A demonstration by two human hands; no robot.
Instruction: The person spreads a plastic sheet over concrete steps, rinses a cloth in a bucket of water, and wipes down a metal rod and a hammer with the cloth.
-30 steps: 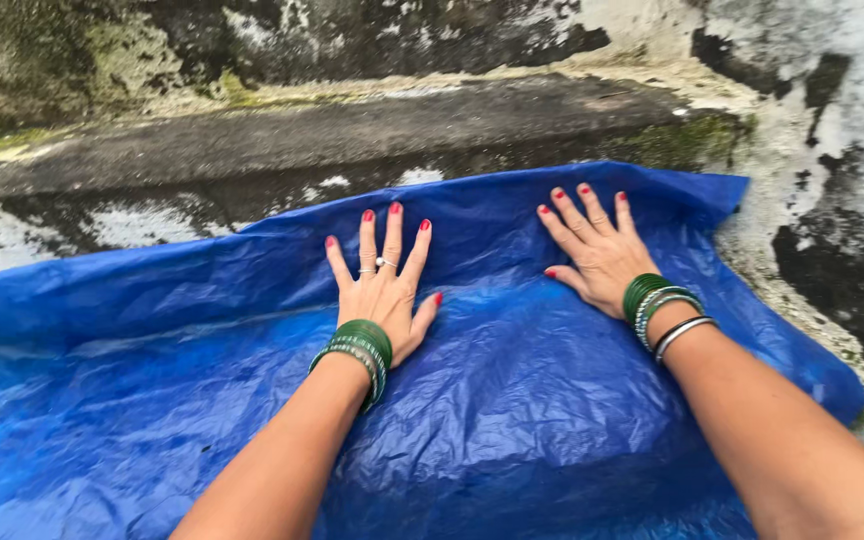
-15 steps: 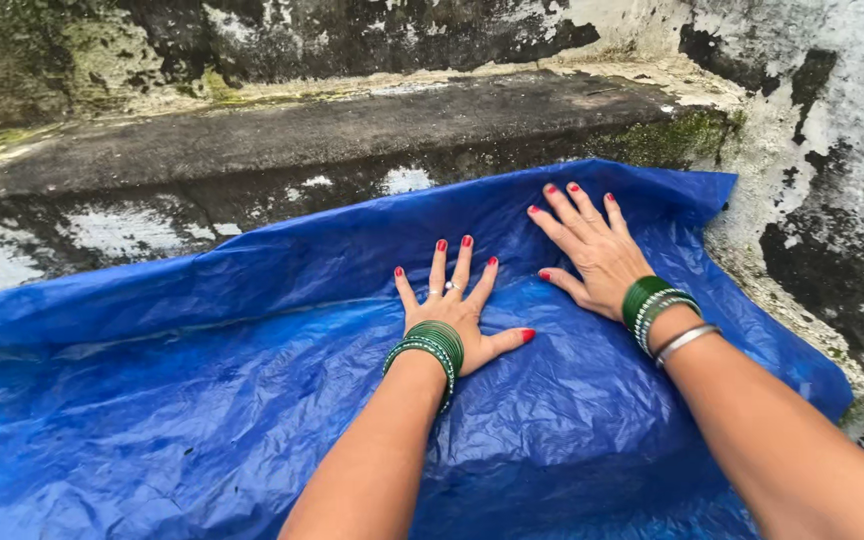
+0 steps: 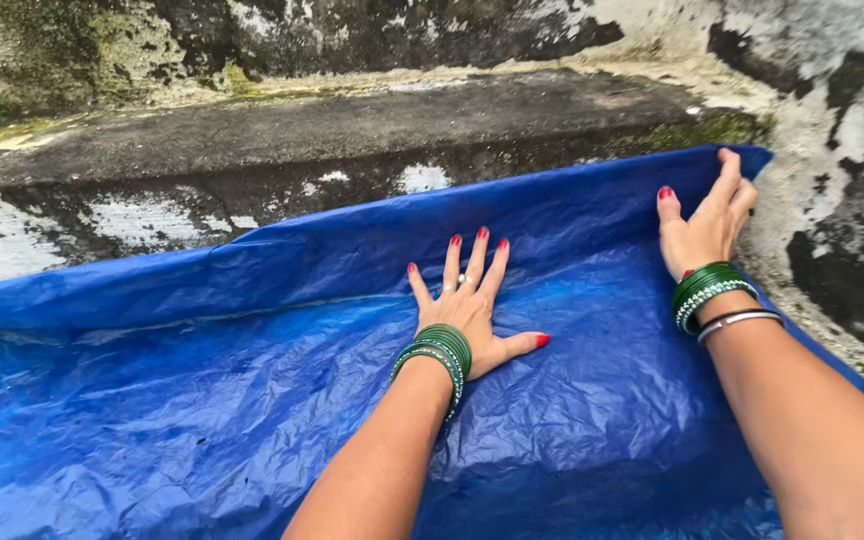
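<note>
A crinkled blue plastic tarp (image 3: 202, 400) lies spread on the ground, its far edge turned up against a low concrete ledge. My left hand (image 3: 467, 310) lies flat on the tarp near its middle fold, fingers spread, holding nothing. My right hand (image 3: 704, 235) is at the tarp's far right corner (image 3: 752, 157). Its thumb is on the inner side and its fingers are over the edge, pinching the sheet against the wall. Both wrists carry green bangles and the nails are red.
A dark, mossy concrete ledge (image 3: 302, 130) runs along the back behind the tarp. A stained, peeling wall (image 3: 842, 110) rises on the right, close to the tarp's corner. The tarp reaches past the left and bottom edges of the view.
My right hand went from lying flat on the tarp to the far right corner and took hold of its edge. My left hand slid right a second ago and has since stayed put.
</note>
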